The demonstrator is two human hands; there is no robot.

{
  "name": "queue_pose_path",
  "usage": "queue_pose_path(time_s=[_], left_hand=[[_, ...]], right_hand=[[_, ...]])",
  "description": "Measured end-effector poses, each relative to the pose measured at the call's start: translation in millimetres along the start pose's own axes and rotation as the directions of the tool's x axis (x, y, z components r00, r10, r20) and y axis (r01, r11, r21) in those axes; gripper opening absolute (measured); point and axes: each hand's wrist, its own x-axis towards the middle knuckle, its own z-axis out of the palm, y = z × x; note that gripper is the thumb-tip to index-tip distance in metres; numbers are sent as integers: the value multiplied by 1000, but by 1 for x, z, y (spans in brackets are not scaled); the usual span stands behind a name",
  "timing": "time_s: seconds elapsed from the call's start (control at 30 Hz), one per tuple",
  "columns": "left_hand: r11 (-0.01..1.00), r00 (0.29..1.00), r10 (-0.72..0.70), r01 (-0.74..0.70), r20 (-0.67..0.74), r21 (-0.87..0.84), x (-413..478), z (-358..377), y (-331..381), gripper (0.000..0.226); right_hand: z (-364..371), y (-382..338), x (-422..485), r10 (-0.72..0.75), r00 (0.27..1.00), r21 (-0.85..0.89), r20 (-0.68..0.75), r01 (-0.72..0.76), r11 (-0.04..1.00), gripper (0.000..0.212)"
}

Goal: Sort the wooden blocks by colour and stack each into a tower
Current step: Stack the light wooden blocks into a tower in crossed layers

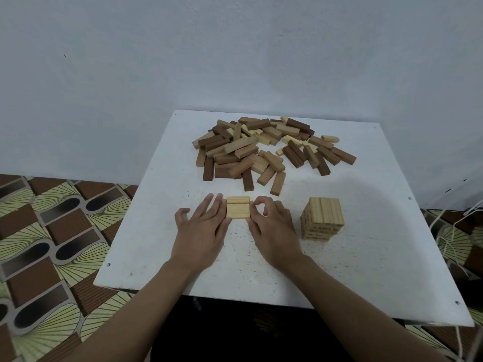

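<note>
Left hand (201,227) fingers straight, pressed together against the left ends of three pale blocks (237,207) lying side by side on the white table (156,257). Right hand (273,226) thumb and forefinger curled at their right ends, pinch unclear. Pale tower (322,218) stands near on the right. Mixed block pile (261,150) behind.

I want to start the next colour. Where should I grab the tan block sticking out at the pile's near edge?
Probably grip the tan block across its long sides at its near end, from above: it lies flat on the table, pointing toward you, and that end looks clear of the pile.
</note>
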Motion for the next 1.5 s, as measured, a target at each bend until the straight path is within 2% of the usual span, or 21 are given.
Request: queue_pose_path(time_s=[0.23,0.33,0.43,0.57,0.73,0.93,1.3,1.5], left_hand=[[1000,1000,28,-28,4,-11,0,0,-3,56],[999,999,31,-30,20,-42,1,-2,-6,58],[989,999,18,-11,44,-147,4,-6,-11,64],[935,996,32,1,87,-353,22,-24,-17,82],[871,982,132,-49,135,-489,40,-32,-20,72],[880,989,105,-45,101,-473,43,-28,-15,64],[856,996,74,-36,52,-516,38,-16,-26,67],[865,995,100,-90,-7,-494,36,-13,-27,68]], right_hand=[[-4,-1,0,26,999,68,30,-28,997,42],[-7,-2,3,99,991,171,89,-114,979,52],[-9,-2,5,173,979,257,110,-196,946,60],[-10,-1,5,176,977,287,119,-204,936,61],[-9,-1,4,185,977,276,111,-209,938,58],[-10,0,4,180,979,293,95,-200,935,52],[-12,-2,2,147,985,250,92,-166,954,49],[-10,-1,2,160,983,233,93,-178,956,52]])
